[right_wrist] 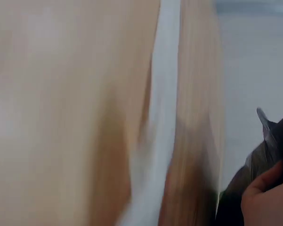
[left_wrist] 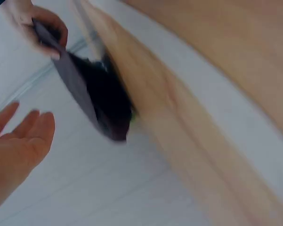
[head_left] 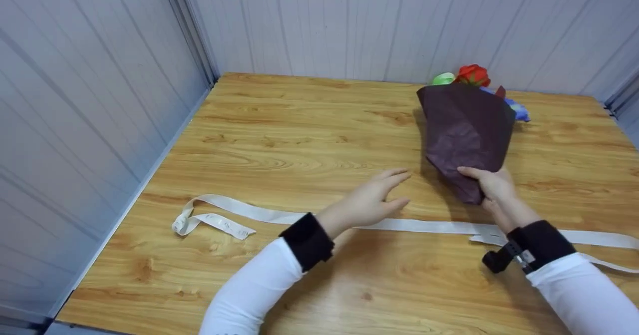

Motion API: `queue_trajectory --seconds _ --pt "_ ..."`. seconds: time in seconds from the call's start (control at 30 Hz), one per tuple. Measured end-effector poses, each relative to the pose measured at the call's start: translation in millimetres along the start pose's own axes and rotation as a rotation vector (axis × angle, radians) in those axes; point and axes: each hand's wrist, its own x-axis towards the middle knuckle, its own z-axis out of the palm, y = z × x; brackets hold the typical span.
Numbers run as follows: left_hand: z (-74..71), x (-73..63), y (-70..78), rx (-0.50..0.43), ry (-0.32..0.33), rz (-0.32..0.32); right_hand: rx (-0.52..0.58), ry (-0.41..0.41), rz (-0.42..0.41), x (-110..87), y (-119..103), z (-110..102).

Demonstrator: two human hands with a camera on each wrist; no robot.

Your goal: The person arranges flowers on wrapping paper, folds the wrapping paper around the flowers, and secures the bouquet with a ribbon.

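Right hand grips the wrapped bouquet — left hand (fingers extended) hovers nearby.

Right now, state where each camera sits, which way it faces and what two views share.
Head: head-worn, looking forward and down at the table; left hand, right hand and white sleeves show.
Left wrist: worn there, looking toward the dark wrapper; both hands show.
Right wrist: worn there, looking over the white ribbon; part of the right hand shows.
Both wrist views share the wrapper, ribbon and right hand.
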Motion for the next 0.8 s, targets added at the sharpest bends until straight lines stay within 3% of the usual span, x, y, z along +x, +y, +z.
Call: queue_trajectory --seconds 0.17,0.4,0.47,0.67,0.8 --pt "19.1 22.4 5.5 -0.322 0.041 -0.11 -0.08 -0.029 -0.131 -21.6 24.6 37.0" --pt "27.9 37.4 9.0 -0.75 0.36 -0.23 -0.14 -0.09 -0.299 -46.3 53.3 73.6" --pt "27.2 38.3 8.2 -0.82 0.417 -0.261 -0.115 -0.109 -0.327 -49.9 57.2 79.6" --pt "23.2 36.9 2.4 -1.023 0.504 -0.339 -0.077 -0.171 -0.335 -57.0 63.9 90.5" --pt "20.2 35.7 -5.0 -1.137 0.566 -0.338 -0.11 -0.197 -0.32 -59.7 65.2 94.5"
